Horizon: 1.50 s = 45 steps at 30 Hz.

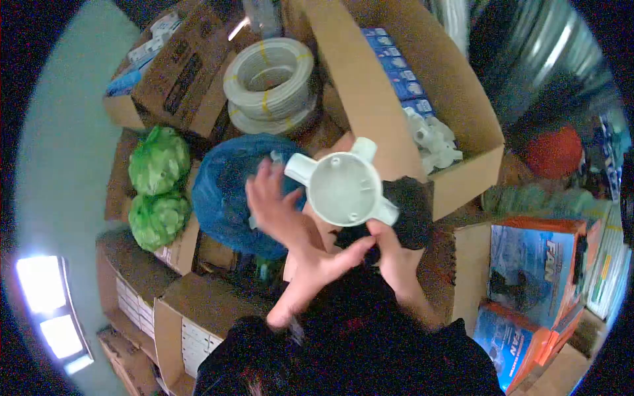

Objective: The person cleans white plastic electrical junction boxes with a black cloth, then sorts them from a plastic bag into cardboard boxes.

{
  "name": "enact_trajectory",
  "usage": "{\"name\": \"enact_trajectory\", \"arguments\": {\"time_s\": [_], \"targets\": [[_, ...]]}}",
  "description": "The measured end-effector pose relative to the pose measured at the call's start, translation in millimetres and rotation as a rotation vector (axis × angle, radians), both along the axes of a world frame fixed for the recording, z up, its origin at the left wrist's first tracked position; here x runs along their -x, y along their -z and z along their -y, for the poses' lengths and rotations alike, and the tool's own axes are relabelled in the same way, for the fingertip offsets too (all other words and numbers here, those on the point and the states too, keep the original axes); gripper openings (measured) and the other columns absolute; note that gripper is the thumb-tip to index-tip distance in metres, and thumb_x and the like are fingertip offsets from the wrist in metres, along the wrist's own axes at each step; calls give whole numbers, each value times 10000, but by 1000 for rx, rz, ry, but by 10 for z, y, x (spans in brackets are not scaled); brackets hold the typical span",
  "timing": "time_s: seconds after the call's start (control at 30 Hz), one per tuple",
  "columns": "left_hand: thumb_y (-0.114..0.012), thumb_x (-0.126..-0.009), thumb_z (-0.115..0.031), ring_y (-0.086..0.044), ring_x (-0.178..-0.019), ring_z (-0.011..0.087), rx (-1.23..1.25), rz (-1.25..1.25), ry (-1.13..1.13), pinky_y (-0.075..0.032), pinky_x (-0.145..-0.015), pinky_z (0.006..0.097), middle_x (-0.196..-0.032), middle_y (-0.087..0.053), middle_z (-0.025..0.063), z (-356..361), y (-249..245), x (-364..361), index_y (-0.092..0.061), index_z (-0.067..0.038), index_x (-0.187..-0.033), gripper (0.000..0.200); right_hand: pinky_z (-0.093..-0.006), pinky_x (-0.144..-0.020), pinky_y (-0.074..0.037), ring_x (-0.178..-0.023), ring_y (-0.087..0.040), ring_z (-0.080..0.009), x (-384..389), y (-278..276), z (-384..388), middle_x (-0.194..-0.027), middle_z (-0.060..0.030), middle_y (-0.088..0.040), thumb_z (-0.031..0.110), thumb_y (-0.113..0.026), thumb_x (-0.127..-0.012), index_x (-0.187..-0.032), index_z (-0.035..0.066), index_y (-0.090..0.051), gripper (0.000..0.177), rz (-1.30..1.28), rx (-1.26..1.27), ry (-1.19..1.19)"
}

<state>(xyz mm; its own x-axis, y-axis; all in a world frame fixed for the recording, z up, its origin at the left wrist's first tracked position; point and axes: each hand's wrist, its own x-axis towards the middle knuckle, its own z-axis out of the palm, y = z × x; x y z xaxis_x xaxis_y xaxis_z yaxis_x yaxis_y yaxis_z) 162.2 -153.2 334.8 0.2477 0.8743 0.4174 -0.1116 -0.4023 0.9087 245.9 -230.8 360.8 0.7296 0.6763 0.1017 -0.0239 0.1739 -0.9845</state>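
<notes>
A white round conduit junction box (343, 188) with three short spouts is held up in front of me, its open hollow side facing me. My right hand (395, 261) pinches it by the lower right spout. My left hand (281, 214) is open, slightly blurred, with its fingers spread beside the box's left spout; its thumb reaches across to the fingertips of my right hand. Behind the left hand lies a blue plastic bag (214, 191) with its mouth open and a few small pale pieces at it. A dark bundle (413, 201) sits behind the right hand.
Coiled white tubing (267, 72) stands beyond the bag. On the right is an open carton (472, 168) with blue packs and white fittings. Green bags (158, 158) fill the left side. Fan boxes (531, 274) stand at lower right, cartons of white boxes (191, 343) at lower left.
</notes>
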Motion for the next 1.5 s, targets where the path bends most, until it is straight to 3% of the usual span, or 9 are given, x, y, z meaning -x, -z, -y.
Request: {"name": "enact_trajectory", "arguments": {"time_s": [0.03,0.23,0.4,0.5,0.53,0.97,1.17,1.37,1.5], "targets": [[-824,-489,-317,-342,-1180,292,113,316,90,-338,-934,403,-1339,-196,182,-59,-137,-133,-31,-17,-1317,1185,-279,-776,-452,-882,-554,-136,18,-37,-1,-959,-45,-577,-42,-630,-711,-968,9,-549,274,-69,-93,-2],[-842,-495,-213,-430,-1120,281,142,274,508,-369,-925,404,-1233,-365,227,-225,-121,64,-56,-20,-1330,1163,-278,-780,-450,-895,-557,-146,25,-123,102,-947,-64,-582,-18,-659,-694,-985,4,-551,311,-146,62,-118],[-816,-534,-180,-459,-1070,268,15,67,456,-350,-927,380,-1166,-413,193,-233,-94,95,-146,-16,-1180,945,-307,-828,-434,-963,-538,-178,-89,-60,248,-989,-94,-565,23,-685,-660,-984,7,-552,351,36,161,-259],[-811,-534,-192,-458,-1055,257,169,250,443,-330,-936,362,-1155,-407,180,-222,-36,61,-80,-8,-1188,998,-318,-789,-443,-922,-551,-211,-147,-5,237,-972,-102,-564,28,-666,-647,-962,20,-557,333,46,130,-311],[-799,-518,-196,-461,-1036,246,117,195,413,-347,-914,352,-1140,-412,174,-242,-23,80,-83,-3,-1194,1003,-333,-736,-443,-832,-561,-246,-258,36,200,-903,-105,-571,14,-639,-637,-919,28,-562,293,577,189,-325],[-691,-516,-204,-359,-1128,273,217,64,514,-248,-964,375,-1179,-401,162,-308,-113,211,-192,15,-1314,967,-369,-731,-455,-787,-579,-297,-329,-175,-27,-881,-96,-605,49,-623,-647,-885,41,-583,242,928,178,-368],[-676,-496,-207,-388,-1093,317,4,-75,474,-241,-963,380,-1169,-421,183,-321,-170,208,-255,10,-1309,941,-383,-745,-454,-832,-557,-333,-340,103,159,-902,-155,-570,135,-690,-573,-970,12,-530,445,839,319,-470],[-680,-481,-172,-415,-1037,328,-36,-184,388,-297,-910,389,-1141,-455,182,-296,-145,171,-257,4,-1315,952,-369,-855,-374,-923,-544,-271,-221,90,184,-962,-92,-595,149,-635,-667,-958,85,-593,302,835,391,-510],[-711,-476,-165,-447,-943,320,3,-235,463,-326,-876,372,-1091,-487,188,-333,-104,224,-268,17,-1311,962,-383,-716,-469,-737,-574,-336,-365,179,33,-772,-147,-581,170,-691,-558,-871,18,-562,371,669,340,-490]]}}
